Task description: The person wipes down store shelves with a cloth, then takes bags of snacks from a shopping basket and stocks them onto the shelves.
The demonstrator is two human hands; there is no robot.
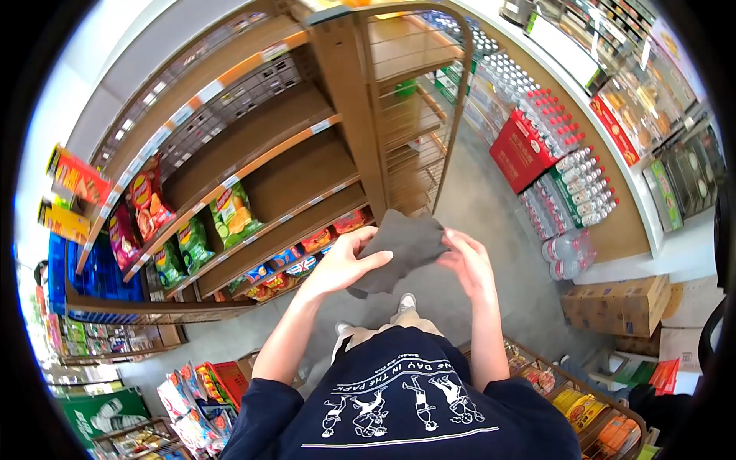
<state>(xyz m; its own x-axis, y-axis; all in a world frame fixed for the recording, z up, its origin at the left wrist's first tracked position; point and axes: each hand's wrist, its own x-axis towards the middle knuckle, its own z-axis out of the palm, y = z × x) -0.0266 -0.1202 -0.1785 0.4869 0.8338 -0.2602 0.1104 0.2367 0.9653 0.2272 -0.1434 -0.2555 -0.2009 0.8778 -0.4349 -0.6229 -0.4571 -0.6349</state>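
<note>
Centrally, head view: dark grey cloth [406, 251], one, held up between two hands set apart; left hand [346, 265], thumb over its left side; right hand [469, 262], fingers closed on its right edge; brown shelving [345, 107], ahead, bearing crisp bags [234, 215]; red-capped bottles [556, 123], far right.

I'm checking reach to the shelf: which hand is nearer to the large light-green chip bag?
Left. The left hand grips the dark cloth on the side toward the light-green chip bag; the right hand is at the cloth's opposite side, farther away.
</note>
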